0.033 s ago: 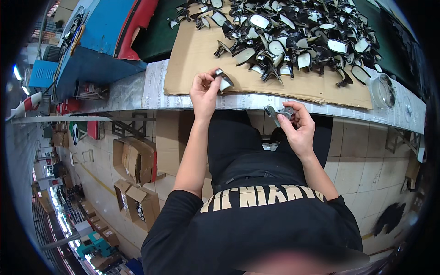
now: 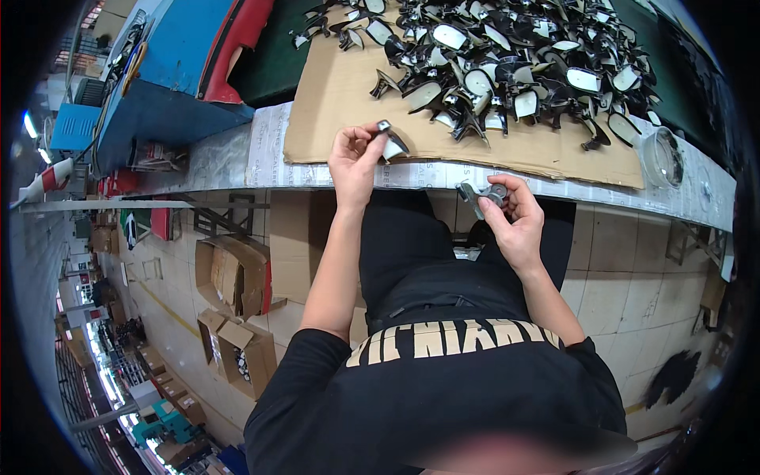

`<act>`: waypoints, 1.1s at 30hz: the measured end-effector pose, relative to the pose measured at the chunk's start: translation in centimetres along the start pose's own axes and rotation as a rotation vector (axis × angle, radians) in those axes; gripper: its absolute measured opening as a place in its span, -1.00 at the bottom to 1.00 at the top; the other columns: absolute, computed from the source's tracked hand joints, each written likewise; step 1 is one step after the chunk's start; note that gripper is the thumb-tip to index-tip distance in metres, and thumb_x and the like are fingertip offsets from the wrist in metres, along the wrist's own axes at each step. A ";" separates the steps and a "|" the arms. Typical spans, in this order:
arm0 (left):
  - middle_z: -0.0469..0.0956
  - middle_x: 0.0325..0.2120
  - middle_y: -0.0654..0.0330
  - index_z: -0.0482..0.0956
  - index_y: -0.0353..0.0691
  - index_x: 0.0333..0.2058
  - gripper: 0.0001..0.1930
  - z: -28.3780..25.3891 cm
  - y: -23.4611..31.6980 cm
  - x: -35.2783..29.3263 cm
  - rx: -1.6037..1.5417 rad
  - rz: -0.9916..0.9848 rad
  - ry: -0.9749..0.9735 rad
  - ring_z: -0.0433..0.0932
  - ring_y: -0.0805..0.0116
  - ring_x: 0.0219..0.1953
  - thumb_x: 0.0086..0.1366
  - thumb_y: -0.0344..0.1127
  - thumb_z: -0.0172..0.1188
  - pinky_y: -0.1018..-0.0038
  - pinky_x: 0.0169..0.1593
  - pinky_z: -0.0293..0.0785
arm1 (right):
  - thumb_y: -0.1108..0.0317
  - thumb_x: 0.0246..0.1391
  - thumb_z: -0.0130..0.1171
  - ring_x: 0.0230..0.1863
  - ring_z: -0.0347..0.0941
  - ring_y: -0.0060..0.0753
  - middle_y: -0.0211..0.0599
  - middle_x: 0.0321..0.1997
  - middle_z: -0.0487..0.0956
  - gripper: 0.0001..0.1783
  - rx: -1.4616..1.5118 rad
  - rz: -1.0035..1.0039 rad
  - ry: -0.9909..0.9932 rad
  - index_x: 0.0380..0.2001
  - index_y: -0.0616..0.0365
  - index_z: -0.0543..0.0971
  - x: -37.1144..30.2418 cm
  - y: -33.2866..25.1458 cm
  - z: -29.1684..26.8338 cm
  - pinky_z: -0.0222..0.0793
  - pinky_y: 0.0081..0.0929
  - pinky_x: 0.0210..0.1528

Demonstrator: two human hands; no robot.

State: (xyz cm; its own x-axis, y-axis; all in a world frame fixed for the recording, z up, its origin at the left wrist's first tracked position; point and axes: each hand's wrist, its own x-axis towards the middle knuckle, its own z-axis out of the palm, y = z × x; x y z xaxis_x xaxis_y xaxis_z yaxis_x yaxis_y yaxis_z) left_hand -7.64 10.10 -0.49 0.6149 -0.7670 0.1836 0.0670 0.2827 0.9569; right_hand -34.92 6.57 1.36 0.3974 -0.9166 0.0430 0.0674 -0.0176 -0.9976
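Note:
My left hand [image 2: 354,161] pinches a black shoe heel [image 2: 398,143] with a pale face, held over the near edge of a cardboard sheet [image 2: 332,95]. Its small square end points up and away from me. In my right hand [image 2: 518,222], closed in front of my lap, is a small grey metal tool with a round part [image 2: 473,198]; my fingers hide some of it, and its kind is unclear. Beyond both hands lies a large heap of similar black heels [image 2: 475,81] with whitish oval faces.
A clear round container [image 2: 662,157] stands at the right end of the paper-covered bench edge [image 2: 443,176]. To the left is a blue box-shaped machine [image 2: 170,47] with a red panel [image 2: 237,51]. Open cardboard cartons [image 2: 233,277] sit on the tiled floor below left.
The heel in my left hand has turned slightly, so its small square end now shows more. My right hand and its tool stay in place.

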 end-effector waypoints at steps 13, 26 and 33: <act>0.68 -0.24 0.19 0.66 -0.22 -0.18 -0.77 3.1 3.3 -3.9 -0.253 -0.501 -0.079 0.68 0.43 -0.24 0.17 -0.53 0.40 0.63 -0.37 0.54 | 0.50 0.20 0.22 -0.35 0.43 -0.78 -0.47 -0.31 0.57 -0.70 0.254 0.097 -0.005 0.00 0.25 0.49 0.1 -1.0 -1.3 0.39 -0.75 -0.31; 0.57 -0.01 0.15 0.50 -0.39 0.08 -0.46 5.6 4.7 -9.4 -0.149 -0.461 -0.243 0.56 0.42 0.00 0.07 -0.73 0.34 0.54 0.09 0.54 | 0.58 0.01 0.35 -0.30 0.49 -0.65 -0.37 -0.19 0.59 -0.57 0.025 -0.093 -0.041 -0.02 0.20 0.52 -0.8 -2.3 -0.4 0.40 -0.66 -0.29; 0.62 -0.14 0.15 0.50 -0.42 0.05 -0.52 5.2 3.8 -10.5 -0.129 -0.403 -0.159 0.62 0.45 -0.14 0.13 -0.65 0.35 0.53 -0.02 0.61 | 0.60 -0.13 0.39 -0.34 0.52 -0.41 -0.26 -0.20 0.64 -0.58 -0.255 -0.434 -0.012 -0.11 0.18 0.58 -0.7 -3.3 0.1 0.45 -0.52 -0.29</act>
State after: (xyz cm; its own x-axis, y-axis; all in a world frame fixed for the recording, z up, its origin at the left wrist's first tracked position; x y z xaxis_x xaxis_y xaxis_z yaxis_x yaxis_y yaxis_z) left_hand -17.93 16.18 2.38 0.3924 -0.9065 -0.1560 0.3797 0.0052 0.9251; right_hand -35.30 7.37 4.58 0.3928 -0.7984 0.4564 0.0033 -0.4950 -0.8689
